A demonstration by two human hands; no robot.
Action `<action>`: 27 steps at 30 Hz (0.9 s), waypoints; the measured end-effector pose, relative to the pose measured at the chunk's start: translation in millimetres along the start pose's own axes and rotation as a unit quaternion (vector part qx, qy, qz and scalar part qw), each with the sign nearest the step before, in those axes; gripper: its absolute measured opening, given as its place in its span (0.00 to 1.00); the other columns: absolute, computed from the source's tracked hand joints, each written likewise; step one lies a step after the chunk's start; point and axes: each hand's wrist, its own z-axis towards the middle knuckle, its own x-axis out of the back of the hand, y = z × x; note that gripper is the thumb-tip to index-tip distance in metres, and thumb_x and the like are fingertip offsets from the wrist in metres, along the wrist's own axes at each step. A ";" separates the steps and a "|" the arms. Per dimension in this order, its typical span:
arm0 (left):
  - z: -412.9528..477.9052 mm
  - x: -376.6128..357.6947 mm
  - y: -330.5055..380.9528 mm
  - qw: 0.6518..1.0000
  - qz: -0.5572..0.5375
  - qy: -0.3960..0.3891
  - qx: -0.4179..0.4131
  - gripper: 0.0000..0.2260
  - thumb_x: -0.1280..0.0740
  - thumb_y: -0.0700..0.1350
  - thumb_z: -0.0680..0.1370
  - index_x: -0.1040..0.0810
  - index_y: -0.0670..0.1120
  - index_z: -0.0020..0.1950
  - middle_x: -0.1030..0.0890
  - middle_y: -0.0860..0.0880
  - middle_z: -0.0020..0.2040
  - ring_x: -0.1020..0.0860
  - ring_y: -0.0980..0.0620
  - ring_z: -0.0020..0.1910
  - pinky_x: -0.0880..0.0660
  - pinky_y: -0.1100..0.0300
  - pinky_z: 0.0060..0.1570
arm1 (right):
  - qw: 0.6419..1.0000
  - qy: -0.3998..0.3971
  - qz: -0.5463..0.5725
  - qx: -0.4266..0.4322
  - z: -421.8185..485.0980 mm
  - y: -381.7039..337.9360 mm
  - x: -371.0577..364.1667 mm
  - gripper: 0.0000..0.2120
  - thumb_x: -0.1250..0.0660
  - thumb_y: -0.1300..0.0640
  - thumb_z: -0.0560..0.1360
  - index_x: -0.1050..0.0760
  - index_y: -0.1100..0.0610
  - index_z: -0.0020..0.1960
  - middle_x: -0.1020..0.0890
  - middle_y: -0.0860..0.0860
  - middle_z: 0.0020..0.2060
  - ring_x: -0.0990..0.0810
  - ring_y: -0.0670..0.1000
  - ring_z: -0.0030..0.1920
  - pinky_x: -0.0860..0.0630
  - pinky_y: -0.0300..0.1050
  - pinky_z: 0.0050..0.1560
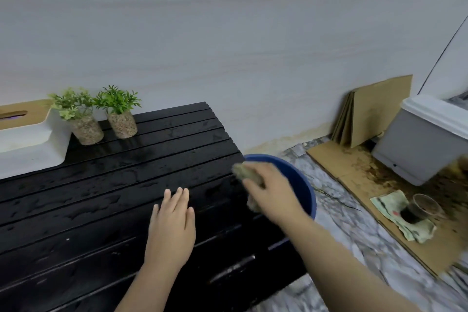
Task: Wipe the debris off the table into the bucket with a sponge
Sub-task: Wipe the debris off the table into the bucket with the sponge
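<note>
From the head view, your left grip (pixel 172 223) lies flat on the black counter (pixel 101 210), palm down. Its fingers are straight and close together, and it holds nothing. Your right grip (pixel 273 192) is wrapped round the sponge (pixel 247 172), with the fingers curled over it. The sponge is at the right end of the counter, right where the counter meets the bucket (pixel 301 185). It looks a bit blurry, so you cannot tell if it touches the slats or hangs just above them. The blue bucket sits low, just beside the right end of the counter, and your right grip and arm hide part of it. You cannot see what is inside it. The counter is made of long dark slats and looks wet and shiny. At the back of it, near the wall (pixel 228 33), stand two small green plants (pixel 76 114) (pixel 119 111) in round pots, side by side. A white tissue box (pixel 25 139) with a tan top sits to the left of them. On the floor (pixel 354 235) to the right lies a flat sheet of cardboard (pixel 354 175) with brown dirt on it. More cardboard sheets (pixel 374 111) lean on the wall. A grey bin (pixel 425 144) stands on the flat sheet, and near it a clear cup (pixel 420 209) with dark stuff inside sits on a cloth (pixel 390 210).
</note>
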 end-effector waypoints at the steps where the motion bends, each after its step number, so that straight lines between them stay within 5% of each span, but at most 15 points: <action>1: -17.0 0.7 -2.0 1.000 0.018 -0.004 0.001 0.22 0.52 0.49 0.81 0.48 0.48 0.75 0.46 0.53 0.77 0.56 0.54 0.76 0.56 0.54 0.75 | 0.997 -0.052 -0.039 0.040 -22.3 -6.6 -10.8 0.17 0.36 0.53 0.76 0.30 0.48 0.64 0.29 0.50 0.62 0.35 0.50 0.66 0.42 0.46 0.67; 4: -58.2 3.5 -10.5 0.997 0.079 -0.012 -0.012 0.25 0.59 0.56 0.79 0.52 0.50 0.76 0.50 0.56 0.77 0.59 0.56 0.76 0.60 0.54 0.74 | 0.980 -0.113 -0.144 0.080 -54.5 3.3 -20.8 0.15 0.38 0.51 0.76 0.32 0.45 0.63 0.32 0.46 0.63 0.44 0.50 0.72 0.60 0.60 0.71; 6: -77.0 10.8 -22.6 0.995 0.097 -0.007 -0.011 0.28 0.63 0.58 0.77 0.53 0.50 0.76 0.52 0.57 0.77 0.62 0.58 0.74 0.63 0.54 0.73 | 0.985 -0.067 -0.156 0.009 -50.5 15.9 -5.9 0.14 0.37 0.54 0.75 0.30 0.47 0.60 0.29 0.46 0.59 0.36 0.52 0.67 0.54 0.59 0.72; 10: -98.9 37.0 -61.7 0.995 0.094 0.005 0.032 0.24 0.55 0.53 0.80 0.51 0.51 0.76 0.51 0.56 0.77 0.63 0.62 0.70 0.63 0.52 0.73 | 0.988 0.025 -0.133 -0.078 -70.1 10.2 0.1 0.16 0.37 0.52 0.76 0.30 0.52 0.63 0.28 0.51 0.61 0.31 0.54 0.61 0.36 0.48 0.63; 14: -109.7 49.3 -86.6 0.994 0.090 0.003 0.064 0.23 0.55 0.54 0.80 0.51 0.52 0.76 0.52 0.57 0.77 0.62 0.62 0.71 0.63 0.52 0.74 | 0.988 -0.002 -0.153 0.028 -112.1 -48.5 -63.6 0.20 0.46 0.45 0.77 0.28 0.52 0.65 0.27 0.57 0.64 0.31 0.58 0.65 0.35 0.52 0.66; 17: -111.6 49.0 -91.2 0.994 0.088 -0.008 0.070 0.23 0.55 0.54 0.80 0.52 0.52 0.76 0.53 0.58 0.77 0.60 0.59 0.74 0.61 0.51 0.74 | 0.972 -0.061 -0.159 0.162 -132.5 -87.2 -107.0 0.17 0.46 0.48 0.75 0.28 0.45 0.62 0.25 0.58 0.63 0.27 0.62 0.63 0.32 0.59 0.62; 19: -111.5 48.6 -92.1 0.994 0.090 -0.008 0.068 0.23 0.56 0.54 0.80 0.53 0.52 0.76 0.54 0.58 0.77 0.61 0.59 0.74 0.62 0.51 0.74 | 0.968 -0.103 -0.145 0.179 -131.1 -85.5 -99.8 0.17 0.46 0.49 0.75 0.29 0.43 0.62 0.25 0.57 0.63 0.27 0.60 0.63 0.34 0.60 0.63; 23: -112.1 45.8 -94.3 0.994 0.085 0.000 0.064 0.23 0.57 0.53 0.81 0.55 0.52 0.76 0.56 0.58 0.77 0.64 0.61 0.72 0.63 0.52 0.74 | 0.989 -0.032 -0.126 0.073 -110.5 -27.4 -42.9 0.17 0.46 0.48 0.76 0.29 0.43 0.63 0.27 0.52 0.63 0.30 0.55 0.65 0.36 0.56 0.66; 27: -111.7 47.0 -96.6 0.997 0.059 -0.003 0.055 0.23 0.56 0.52 0.81 0.53 0.51 0.76 0.55 0.58 0.77 0.62 0.61 0.72 0.63 0.52 0.74 | 0.978 0.066 -0.171 -0.099 -99.7 -10.5 -24.6 0.17 0.42 0.54 0.78 0.31 0.51 0.66 0.33 0.58 0.67 0.37 0.61 0.68 0.43 0.57 0.69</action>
